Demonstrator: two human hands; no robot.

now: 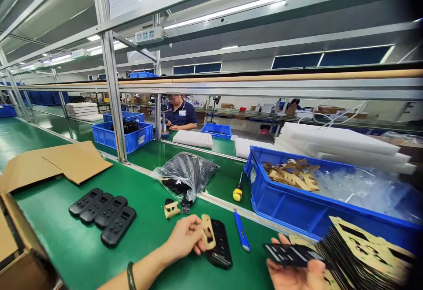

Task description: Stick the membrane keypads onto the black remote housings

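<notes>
My left hand (187,236) pinches a small tan cut-out piece (208,232) over the left edge of a black device (220,243) lying on the green table. On the right, my right hand (295,265) holds a flat black sheet (289,254) with pale slots, beside a tall stack of tan-faced black sheets (366,254). A blue cutter (242,232) lies between my hands. Another tan piece (172,210) and small black parts (186,206) rest beyond my left hand. Several black devices (102,215) sit in a row at the left.
A clear bag of black parts (190,171) and a yellow screwdriver (237,193) lie further back. A large blue bin (291,202) holds tan scraps and plastic. Cardboard (56,162) and an open box (29,254) are left. A metal post (114,100) stands behind; a person (181,113) sits beyond.
</notes>
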